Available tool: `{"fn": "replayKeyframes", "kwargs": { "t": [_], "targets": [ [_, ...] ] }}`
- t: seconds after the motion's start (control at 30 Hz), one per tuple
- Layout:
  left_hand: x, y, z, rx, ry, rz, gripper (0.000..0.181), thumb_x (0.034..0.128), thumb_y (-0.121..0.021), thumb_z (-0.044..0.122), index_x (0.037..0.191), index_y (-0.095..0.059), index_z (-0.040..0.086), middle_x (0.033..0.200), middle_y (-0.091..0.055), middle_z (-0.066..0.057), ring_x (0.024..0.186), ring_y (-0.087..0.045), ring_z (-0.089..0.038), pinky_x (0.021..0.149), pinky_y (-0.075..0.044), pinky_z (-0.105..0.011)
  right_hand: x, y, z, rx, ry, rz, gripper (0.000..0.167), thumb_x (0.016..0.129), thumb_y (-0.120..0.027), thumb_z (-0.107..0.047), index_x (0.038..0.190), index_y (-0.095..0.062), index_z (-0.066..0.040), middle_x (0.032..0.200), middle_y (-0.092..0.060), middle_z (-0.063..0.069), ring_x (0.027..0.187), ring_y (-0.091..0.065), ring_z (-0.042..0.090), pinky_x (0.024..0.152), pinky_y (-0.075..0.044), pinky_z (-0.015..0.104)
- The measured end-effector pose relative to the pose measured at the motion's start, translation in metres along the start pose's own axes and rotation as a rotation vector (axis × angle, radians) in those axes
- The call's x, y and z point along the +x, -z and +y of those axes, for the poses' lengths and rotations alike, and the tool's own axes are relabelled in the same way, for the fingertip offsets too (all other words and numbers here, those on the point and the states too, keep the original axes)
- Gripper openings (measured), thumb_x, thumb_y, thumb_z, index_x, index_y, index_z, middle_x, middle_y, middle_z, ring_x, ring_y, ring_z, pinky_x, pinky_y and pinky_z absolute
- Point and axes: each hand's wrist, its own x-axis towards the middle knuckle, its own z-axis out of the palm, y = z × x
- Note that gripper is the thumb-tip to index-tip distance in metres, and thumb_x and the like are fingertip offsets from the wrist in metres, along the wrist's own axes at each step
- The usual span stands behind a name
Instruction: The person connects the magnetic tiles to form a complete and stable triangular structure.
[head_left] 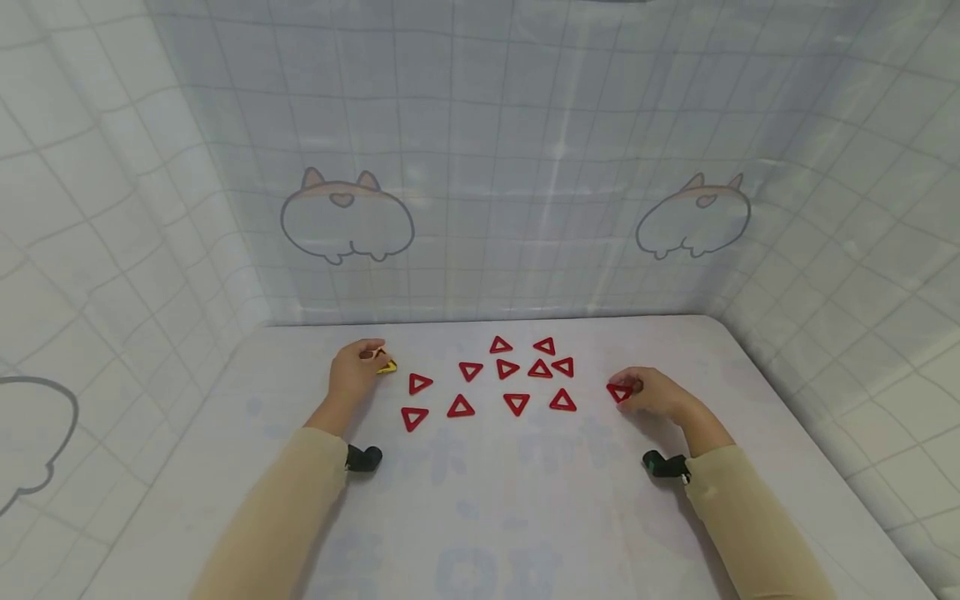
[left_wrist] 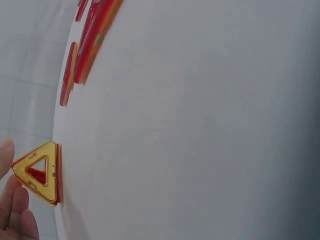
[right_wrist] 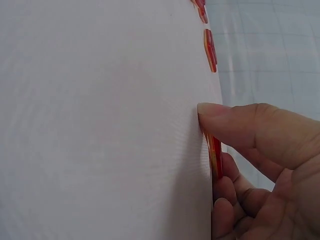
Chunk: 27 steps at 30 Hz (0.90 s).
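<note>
At the left of the group, my left hand (head_left: 354, 369) pinches a triangular magnetic tile by one corner. In the left wrist view this triangular tile (left_wrist: 50, 182) is tilted up from the table, its yellow face showing and a red layer behind it. My right hand (head_left: 658, 393) holds a red triangular tile (head_left: 619, 392) at the right. Close up in the right wrist view, thumb and fingers pinch that tile (right_wrist: 216, 155) near the table surface. Between the hands several red triangular tiles (head_left: 517, 403) lie flat, pointing different ways.
A white table (head_left: 480, 492) with faint printed marks spreads under everything. Behind it and at both sides hang pale grid-patterned sheets (head_left: 487, 208). Dark wrist devices (head_left: 364, 458) stick out from both sleeves.
</note>
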Motion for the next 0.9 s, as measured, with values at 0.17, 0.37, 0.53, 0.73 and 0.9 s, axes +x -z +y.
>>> {"fn": "replayKeyframes", "kwargs": {
  "t": [0.17,0.37,0.53,0.73,0.9],
  "targets": [
    [-0.007,0.004,0.005,0.048,-0.081,-0.012,0.035,0.097,-0.068,0.02,0.127,-0.065,0.003,0.125,-0.061,-0.018,0.117,-0.055,-0.034,0.097,-0.048,-0.047,-0.001,0.0,0.0,-0.007,0.012,0.007,0.04,0.082,-0.079,-0.007,0.12,-0.066,-0.005,0.113,-0.061,0.012,0.103,-0.052,0.027,0.09,-0.044,0.044],
    [-0.015,0.004,0.014,0.035,-0.125,-0.12,0.033,0.0947,-0.071,0.021,0.124,-0.068,0.006,0.111,-0.068,-0.012,0.102,-0.061,-0.028,0.086,-0.053,-0.042,-0.003,-0.001,0.001,-0.012,0.03,-0.006,0.037,0.081,-0.081,-0.008,0.115,-0.067,-0.007,0.106,-0.061,0.01,0.098,-0.052,0.026,0.086,-0.044,0.04],
    [-0.017,-0.003,0.015,0.081,-0.113,-0.274,0.037,0.0938,-0.072,0.023,0.128,-0.067,0.009,0.117,-0.067,-0.012,0.111,-0.06,-0.03,0.092,-0.051,-0.043,-0.009,-0.002,-0.002,-0.007,0.037,-0.044,0.038,0.08,-0.083,-0.011,0.113,-0.066,-0.008,0.103,-0.059,0.008,0.097,-0.051,0.025,0.083,-0.044,0.037],
    [-0.021,-0.013,0.015,0.116,-0.045,-0.367,0.044,0.0915,-0.075,0.022,0.133,-0.064,0.013,0.123,-0.065,-0.012,0.116,-0.058,-0.03,0.096,-0.051,-0.045,-0.018,-0.003,-0.009,-0.012,0.045,-0.113,0.041,0.078,-0.086,-0.015,0.113,-0.066,-0.009,0.102,-0.058,0.007,0.096,-0.05,0.024,0.081,-0.046,0.035],
    [-0.021,-0.018,0.014,0.152,-0.035,-0.384,0.047,0.0898,-0.077,0.019,0.134,-0.062,0.015,0.119,-0.065,-0.012,0.112,-0.059,-0.029,0.094,-0.052,-0.045,-0.025,-0.004,-0.014,-0.012,0.068,-0.167,0.04,0.078,-0.086,-0.015,0.112,-0.066,-0.009,0.101,-0.058,0.007,0.097,-0.05,0.024,0.081,-0.046,0.035]
  ]
}}
